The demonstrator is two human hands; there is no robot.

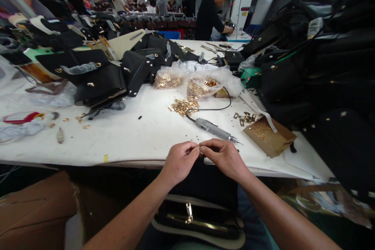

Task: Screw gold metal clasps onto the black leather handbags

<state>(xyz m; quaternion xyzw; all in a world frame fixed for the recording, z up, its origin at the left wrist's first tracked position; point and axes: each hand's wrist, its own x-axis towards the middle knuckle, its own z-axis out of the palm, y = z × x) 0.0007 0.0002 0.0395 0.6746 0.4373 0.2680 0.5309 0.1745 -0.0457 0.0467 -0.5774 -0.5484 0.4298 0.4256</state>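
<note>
Both hands meet at the table's front edge, fingertips nearly touching. My left hand [180,161] and my right hand [224,157] are each closed in a pinch; whatever lies between the fingertips is too small to make out. Beneath them a black bag [216,187] rests on the lap, its lower part open with a gold zipper pull [189,213] showing. Just beyond the hands lies a grey electric screwdriver [213,128], tip pointing right, its cable curving back. Behind it is a pile of gold metal pieces [184,106].
Plastic bags of gold parts [202,87] stand farther back. A cardboard box of small parts [271,136] sits at right, near dark metal plates [246,118]. Black bags [102,78] are heaped on both sides. A person [209,15] works across the table [131,136].
</note>
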